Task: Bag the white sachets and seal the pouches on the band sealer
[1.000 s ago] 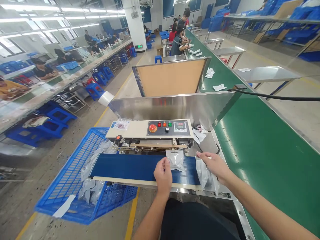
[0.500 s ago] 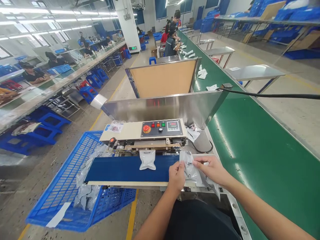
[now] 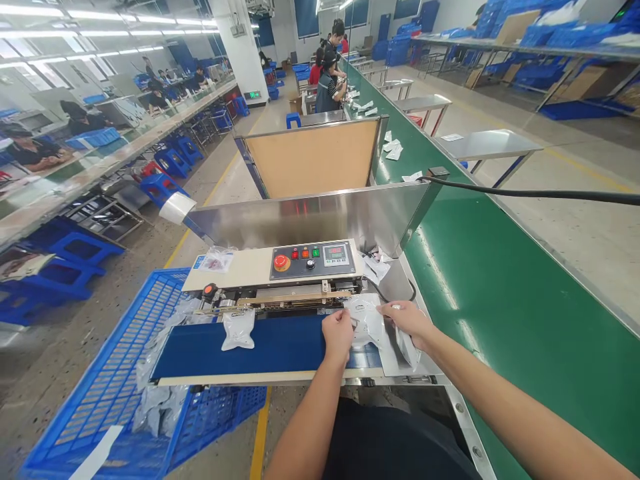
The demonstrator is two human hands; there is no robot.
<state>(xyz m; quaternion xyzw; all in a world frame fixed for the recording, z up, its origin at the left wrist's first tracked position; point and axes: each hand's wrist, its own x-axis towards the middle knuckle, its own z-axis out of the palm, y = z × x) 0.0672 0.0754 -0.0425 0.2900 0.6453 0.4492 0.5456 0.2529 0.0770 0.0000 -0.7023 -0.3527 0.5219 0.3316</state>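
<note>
A band sealer (image 3: 270, 280) with a cream body and a control panel (image 3: 313, 261) stands in front of me, and its blue conveyor belt (image 3: 275, 347) runs below the panel. A filled, sealed plastic pouch (image 3: 238, 331) lies on the belt, left of my hands. My left hand (image 3: 338, 335) and my right hand (image 3: 407, 320) both pinch a second silvery pouch (image 3: 365, 323) at the belt's right end, close to the sealing head. Another plastic bag (image 3: 407, 350) hangs below my right hand.
A blue plastic crate (image 3: 120, 380) holding loose pouches lies left of the sealer. A stainless steel chute (image 3: 305, 220) rises behind it, beside a green workbench (image 3: 500, 300). A black cable (image 3: 530, 192) crosses above. Co-workers sit and stand at distant benches.
The pouch on the belt has travelled left towards the crate's side. My hands have shifted left with the silvery pouch, closer to the sealing head.
</note>
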